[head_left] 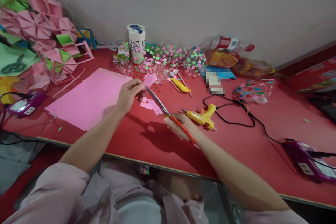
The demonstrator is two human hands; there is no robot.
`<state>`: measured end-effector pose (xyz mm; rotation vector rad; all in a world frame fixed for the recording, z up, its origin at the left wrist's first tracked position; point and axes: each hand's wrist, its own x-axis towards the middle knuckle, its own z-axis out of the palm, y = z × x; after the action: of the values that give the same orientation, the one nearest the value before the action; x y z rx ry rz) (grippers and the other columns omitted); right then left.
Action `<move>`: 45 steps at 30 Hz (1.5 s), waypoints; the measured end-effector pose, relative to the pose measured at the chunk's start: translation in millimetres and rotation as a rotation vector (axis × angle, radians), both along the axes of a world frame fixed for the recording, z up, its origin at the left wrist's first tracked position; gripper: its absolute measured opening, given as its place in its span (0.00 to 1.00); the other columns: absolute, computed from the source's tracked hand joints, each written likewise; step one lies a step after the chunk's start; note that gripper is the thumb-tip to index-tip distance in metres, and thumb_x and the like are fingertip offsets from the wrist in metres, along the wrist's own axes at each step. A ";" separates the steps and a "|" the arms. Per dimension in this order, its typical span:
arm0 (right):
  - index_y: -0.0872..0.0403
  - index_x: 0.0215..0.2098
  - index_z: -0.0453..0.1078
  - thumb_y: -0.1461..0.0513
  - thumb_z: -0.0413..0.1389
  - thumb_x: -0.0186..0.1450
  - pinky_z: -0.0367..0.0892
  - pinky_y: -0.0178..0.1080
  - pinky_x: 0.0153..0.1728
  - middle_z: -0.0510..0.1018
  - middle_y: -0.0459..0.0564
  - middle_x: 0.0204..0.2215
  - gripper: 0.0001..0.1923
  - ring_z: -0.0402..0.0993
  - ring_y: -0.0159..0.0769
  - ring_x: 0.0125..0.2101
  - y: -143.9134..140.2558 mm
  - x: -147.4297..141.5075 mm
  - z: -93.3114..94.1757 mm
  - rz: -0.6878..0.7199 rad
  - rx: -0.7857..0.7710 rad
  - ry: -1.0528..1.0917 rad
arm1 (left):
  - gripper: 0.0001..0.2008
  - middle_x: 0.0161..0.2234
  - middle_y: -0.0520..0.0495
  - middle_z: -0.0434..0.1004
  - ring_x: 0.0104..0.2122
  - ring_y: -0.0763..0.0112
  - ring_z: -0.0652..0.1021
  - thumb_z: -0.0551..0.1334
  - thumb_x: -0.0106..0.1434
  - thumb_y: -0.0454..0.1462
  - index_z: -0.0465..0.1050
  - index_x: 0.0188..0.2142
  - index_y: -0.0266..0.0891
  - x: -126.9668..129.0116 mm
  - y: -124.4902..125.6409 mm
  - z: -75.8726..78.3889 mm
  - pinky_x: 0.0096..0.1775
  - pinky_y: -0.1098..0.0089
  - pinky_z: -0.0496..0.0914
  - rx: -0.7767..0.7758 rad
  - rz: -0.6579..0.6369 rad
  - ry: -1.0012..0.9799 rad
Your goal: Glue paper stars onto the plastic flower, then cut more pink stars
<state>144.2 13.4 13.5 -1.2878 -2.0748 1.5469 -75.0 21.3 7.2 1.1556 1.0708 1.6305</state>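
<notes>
Right hand (pixel 181 126) clenched through the orange handles of the scissors (pixel 168 113), blades parted and running up toward 10 o'clock. Long axis from handles at 4 o'clock to tips at 10 o'clock. At the tips, touching or just short of touching, a small pink paper piece (pixel 149 79), pinched between thumb and fingers of the left hand (pixel 130 94). Paper at 11 o'clock from the right hand, nearer the left. Beneath the blades, pink offcuts (pixel 150 105) on the red table (pixel 157 143). Yellow glue gun (pixel 202 116) at 3 o'clock, just beside.
</notes>
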 end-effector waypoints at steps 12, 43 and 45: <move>0.54 0.22 0.60 0.42 0.52 0.58 0.52 0.31 0.13 0.60 0.37 0.09 0.24 0.56 0.25 0.09 -2.5 -0.2 0.7 0.026 -0.026 0.011 | 0.09 0.16 0.56 0.69 0.14 0.82 0.68 0.61 0.55 0.37 0.65 0.22 0.38 8.7 -2.9 -4.1 0.17 0.79 0.61 0.008 -0.023 -0.035; 0.52 0.21 0.58 0.41 0.50 0.59 0.50 0.31 0.10 0.58 0.37 0.09 0.25 0.56 0.25 0.08 -8.1 -3.5 -4.7 -0.057 0.034 -0.010 | 0.10 0.16 0.56 0.67 0.14 0.83 0.66 0.62 0.54 0.39 0.64 0.21 0.38 15.9 -5.0 -4.3 0.17 0.79 0.60 -0.033 -0.044 -0.117; 0.52 0.20 0.58 0.41 0.50 0.59 0.50 0.30 0.10 0.58 0.37 0.09 0.25 0.55 0.25 0.07 -8.1 -3.7 -4.0 -0.055 0.042 -0.011 | 0.10 0.15 0.57 0.67 0.14 0.83 0.66 0.62 0.54 0.38 0.64 0.21 0.38 15.5 -5.1 -4.0 0.17 0.78 0.59 -0.041 -0.041 -0.114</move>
<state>140.5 5.3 9.4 -1.3303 -2.0492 1.4686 -59.6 16.2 3.2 1.0381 0.9967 1.6151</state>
